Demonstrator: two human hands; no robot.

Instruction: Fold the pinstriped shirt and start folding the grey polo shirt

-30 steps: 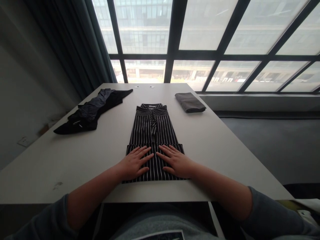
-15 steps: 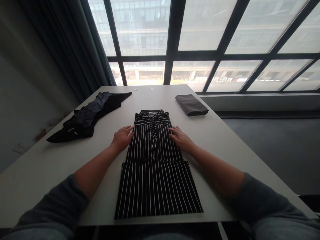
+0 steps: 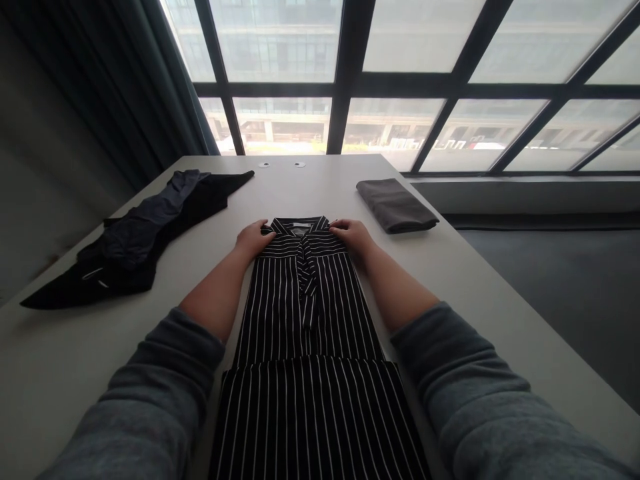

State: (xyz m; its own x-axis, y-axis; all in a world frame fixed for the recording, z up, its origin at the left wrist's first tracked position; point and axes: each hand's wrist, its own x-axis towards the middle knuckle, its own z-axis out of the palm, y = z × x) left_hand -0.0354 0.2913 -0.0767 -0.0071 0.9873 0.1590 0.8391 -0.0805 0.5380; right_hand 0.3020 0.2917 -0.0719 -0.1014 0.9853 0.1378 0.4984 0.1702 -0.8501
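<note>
A black shirt with white stripes (image 3: 310,300) lies flat on the white table (image 3: 475,347), its collar away from me and its lower part folded up over itself. At the shirt's left shoulder edge, my left hand (image 3: 254,239) has closed thumb and fingers on the cloth. My right hand (image 3: 351,235) pinches the opposite shoulder, close to the collar. A tie of the same striped fabric hangs down the front's middle. The shirt's bottom edge runs out of view.
On the left of the table lies a loose heap of dark clothing (image 3: 145,233). A folded grey cloth (image 3: 397,205) rests near the right edge. Beyond the far edge stand framed windows (image 3: 280,127), with a dark curtain (image 3: 135,87) at left.
Both hands have moved forward along the shirt's sides, from the chest to the shoulders, and closed on the cloth there. The view has shifted closer over the table.
</note>
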